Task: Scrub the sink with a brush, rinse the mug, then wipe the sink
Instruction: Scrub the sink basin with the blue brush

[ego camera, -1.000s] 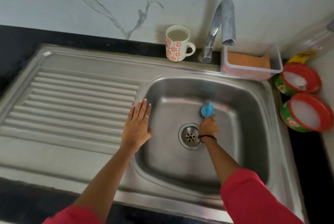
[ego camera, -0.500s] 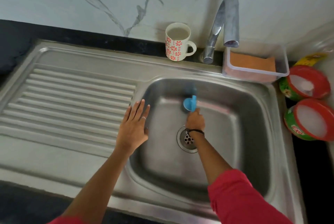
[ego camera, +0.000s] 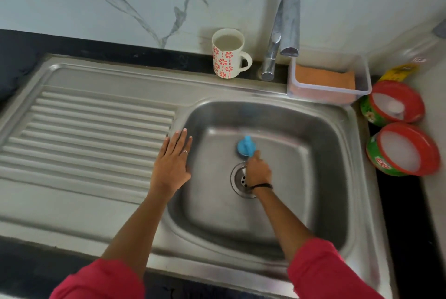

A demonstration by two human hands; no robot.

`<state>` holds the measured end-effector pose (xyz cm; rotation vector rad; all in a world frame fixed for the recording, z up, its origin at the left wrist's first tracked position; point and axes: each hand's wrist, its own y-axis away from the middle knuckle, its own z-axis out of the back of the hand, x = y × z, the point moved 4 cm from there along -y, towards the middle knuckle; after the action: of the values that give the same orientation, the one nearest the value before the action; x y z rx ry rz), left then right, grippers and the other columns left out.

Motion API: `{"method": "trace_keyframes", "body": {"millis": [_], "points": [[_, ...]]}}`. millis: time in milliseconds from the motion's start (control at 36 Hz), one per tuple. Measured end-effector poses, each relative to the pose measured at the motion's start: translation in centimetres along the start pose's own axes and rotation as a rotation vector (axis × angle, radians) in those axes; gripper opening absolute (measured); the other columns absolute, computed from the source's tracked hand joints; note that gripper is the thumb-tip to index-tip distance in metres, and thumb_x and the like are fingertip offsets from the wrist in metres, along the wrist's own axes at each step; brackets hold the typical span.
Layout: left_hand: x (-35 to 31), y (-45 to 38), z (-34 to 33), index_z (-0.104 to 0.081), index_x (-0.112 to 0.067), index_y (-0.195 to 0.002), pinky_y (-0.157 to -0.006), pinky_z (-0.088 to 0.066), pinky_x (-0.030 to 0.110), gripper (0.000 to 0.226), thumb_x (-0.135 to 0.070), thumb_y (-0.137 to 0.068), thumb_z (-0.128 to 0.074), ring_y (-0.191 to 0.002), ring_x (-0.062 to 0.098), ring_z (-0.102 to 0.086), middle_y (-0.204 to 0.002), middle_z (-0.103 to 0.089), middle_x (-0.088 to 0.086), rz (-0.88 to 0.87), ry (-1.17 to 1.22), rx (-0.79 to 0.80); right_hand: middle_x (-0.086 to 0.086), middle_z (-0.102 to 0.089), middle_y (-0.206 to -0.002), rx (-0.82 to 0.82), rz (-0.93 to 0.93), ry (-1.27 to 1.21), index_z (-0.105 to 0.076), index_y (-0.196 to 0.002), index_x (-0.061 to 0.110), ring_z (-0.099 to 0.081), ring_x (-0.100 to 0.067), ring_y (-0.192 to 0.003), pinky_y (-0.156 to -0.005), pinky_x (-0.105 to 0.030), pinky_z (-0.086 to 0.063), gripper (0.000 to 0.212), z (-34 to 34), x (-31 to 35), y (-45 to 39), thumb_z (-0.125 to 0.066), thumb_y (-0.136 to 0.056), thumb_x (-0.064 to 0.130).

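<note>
A steel sink (ego camera: 321,144) with a round drain (ego camera: 237,179) fills the right half of the view. My right hand (ego camera: 257,171) is down in the basin over the drain and grips a blue brush (ego camera: 245,146), whose head is against the basin floor just behind the drain. My left hand (ego camera: 172,163) rests flat, fingers straight, on the sink's left rim beside the ribbed drainboard (ego camera: 91,130). A white mug (ego camera: 228,54) with red flowers stands upright on the back ledge, left of the tap (ego camera: 281,33), with liquid in it.
A clear plastic tub with an orange sponge (ego camera: 324,79) sits right of the tap. Two red-rimmed round tubs of white cleaner (ego camera: 395,104) (ego camera: 405,150) stand on the black counter at the right. A yellow packet (ego camera: 399,72) lies behind them.
My right hand has swept the brush left across the back of the basin floor and then slightly back toward the drain. My left hand has stayed on the rim.
</note>
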<state>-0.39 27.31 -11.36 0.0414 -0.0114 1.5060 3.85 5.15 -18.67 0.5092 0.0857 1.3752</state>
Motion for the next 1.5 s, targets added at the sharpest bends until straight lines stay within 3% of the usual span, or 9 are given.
{"method": "trace_keyframes", "body": {"millis": [139,250,444,556,806,1111,1333,1417,1500], "points": [[-0.1,0.0,0.2,-0.051,-0.003,-0.133,-0.114,-0.003,0.035,0.09,-0.009,-0.047,-0.077,-0.134,0.03,-0.036,-0.144,-0.041,0.016,-0.003,-0.002,-0.005,-0.025,-0.057,-0.118,-0.153,-0.364,-0.207,-0.037,-0.134,-0.004,-0.056,-0.039,-0.108,-0.085,-0.04,-0.044,0.039,3.2,-9.7,0.7,-0.034,-0.098,0.012],[-0.3,0.1,0.2,-0.05,-0.003,-0.134,-0.115,-0.004,0.037,0.088,-0.008,-0.05,-0.074,-0.135,0.03,-0.034,-0.145,-0.039,0.016,-0.012,-0.008,0.009,-0.026,-0.058,-0.12,-0.152,-0.467,-0.308,-0.038,-0.132,-0.007,-0.056,-0.038,-0.111,-0.088,-0.04,-0.044,0.037,3.0,-8.3,1.5,-0.033,-0.098,0.007],[-0.4,0.1,0.1,-0.048,-0.001,-0.134,-0.115,-0.004,0.038,0.083,-0.006,-0.055,-0.071,-0.136,0.031,-0.033,-0.146,-0.038,0.017,-0.01,-0.03,-0.007,-0.014,-0.063,-0.117,0.087,-0.081,-0.085,-0.027,-0.14,0.003,-0.06,-0.031,-0.109,-0.085,-0.037,-0.047,0.041,-2.3,5.3,3.0,-0.026,-0.1,0.012],[-0.4,0.2,0.0,-0.045,-0.001,-0.137,-0.115,-0.007,0.04,0.081,-0.007,-0.06,-0.071,-0.137,0.032,-0.031,-0.147,-0.036,0.018,-0.008,-0.069,-0.001,-0.015,-0.063,-0.115,0.092,0.021,-0.021,-0.028,-0.139,0.003,-0.061,-0.032,-0.106,-0.083,-0.039,-0.048,0.04,-2.5,5.7,3.2,-0.025,-0.1,0.011],[-0.6,0.0,0.0,-0.042,0.001,-0.137,-0.112,-0.016,0.044,0.072,-0.012,-0.073,-0.071,-0.135,0.033,-0.035,-0.147,-0.036,0.018,-0.012,-0.088,-0.013,-0.03,-0.057,-0.118,-0.245,-0.487,-0.267,-0.039,-0.129,-0.007,-0.055,-0.043,-0.109,-0.087,-0.045,-0.044,0.035,3.9,-11.3,1.0,-0.031,-0.1,0.01],[-0.7,0.0,0.3,-0.037,0.0,-0.141,-0.116,-0.009,0.043,0.071,-0.016,-0.079,-0.068,-0.139,0.032,-0.027,-0.15,-0.03,0.018,0.002,-0.091,0.025,-0.015,-0.059,-0.121,0.104,-0.022,-0.022,-0.026,-0.141,0.004,-0.059,-0.03,-0.11,-0.087,-0.037,-0.047,0.042,-2.1,3.9,4.0,-0.026,-0.099,0.009],[-0.3,-0.2,0.2,-0.04,0.001,-0.139,-0.114,0.003,0.035,0.077,-0.023,-0.073,-0.073,-0.139,0.031,-0.029,-0.15,-0.031,0.017,0.008,-0.026,0.045,-0.02,-0.062,-0.114,-0.144,-0.395,-0.148,-0.03,-0.138,0.0,-0.06,-0.036,-0.105,-0.083,-0.039,-0.047,0.04,2.1,-7.7,2.6,-0.028,-0.1,0.012],[-0.4,-0.3,0.2,-0.041,0.001,-0.138,-0.115,0.002,0.035,0.078,-0.021,-0.071,-0.075,-0.138,0.032,-0.031,-0.148,-0.034,0.018,0.001,0.0,0.041,-0.019,-0.062,-0.118,-0.117,-0.484,-0.23,-0.031,-0.136,-0.001,-0.06,-0.035,-0.108,-0.087,-0.038,-0.047,0.039,2.0,-6.0,1.8,-0.03,-0.099,0.01],[-0.4,-0.3,0.2,-0.042,0.002,-0.137,-0.115,0.002,0.035,0.079,-0.01,-0.066,-0.073,-0.137,0.032,-0.032,-0.147,-0.035,0.018,0.007,0.013,0.036,-0.015,-0.061,-0.119,0.007,-0.308,-0.157,-0.028,-0.138,0.001,-0.059,-0.031,-0.11,-0.087,-0.037,-0.047,0.041,0.1,-0.6,1.7,-0.029,-0.099,0.01]]}}
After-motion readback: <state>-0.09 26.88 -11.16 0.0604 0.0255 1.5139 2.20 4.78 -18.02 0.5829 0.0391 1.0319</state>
